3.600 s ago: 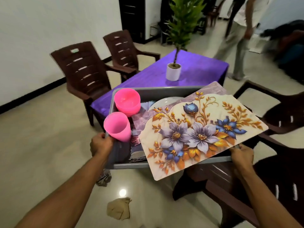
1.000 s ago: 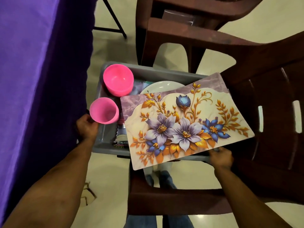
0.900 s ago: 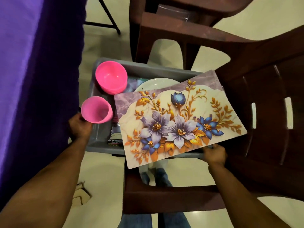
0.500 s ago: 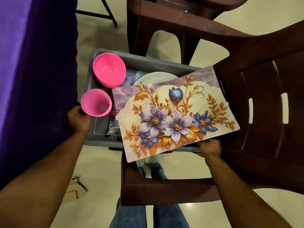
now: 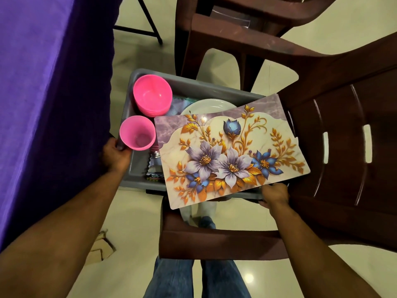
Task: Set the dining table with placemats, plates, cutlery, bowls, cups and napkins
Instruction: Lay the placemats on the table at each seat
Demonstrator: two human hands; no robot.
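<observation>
I carry a grey plastic bin (image 5: 194, 87) over the arm of a brown chair. My left hand (image 5: 115, 154) grips its left rim and my right hand (image 5: 275, 194) grips its near right rim. A floral placemat (image 5: 227, 151) lies slanted across the top and sticks out over the near edge. At the left end stand stacked pink bowls (image 5: 152, 94) and a pink cup (image 5: 137, 135). A white plate (image 5: 206, 106) shows behind the placemat. Folded cloth and a metal piece (image 5: 154, 163) lie low in the bin, mostly hidden.
The table with its purple cloth (image 5: 43, 82) fills the left side. A brown plastic chair (image 5: 335, 147) is under and right of the bin, its armrest (image 5: 214, 239) near my legs. Another brown chair (image 5: 236, 22) stands beyond. Paper scraps (image 5: 101, 248) lie on the tiled floor.
I have walked with the bin from across the room to beside the table. Over the last second the bin has stayed above the chair, with both hands still gripping it.
</observation>
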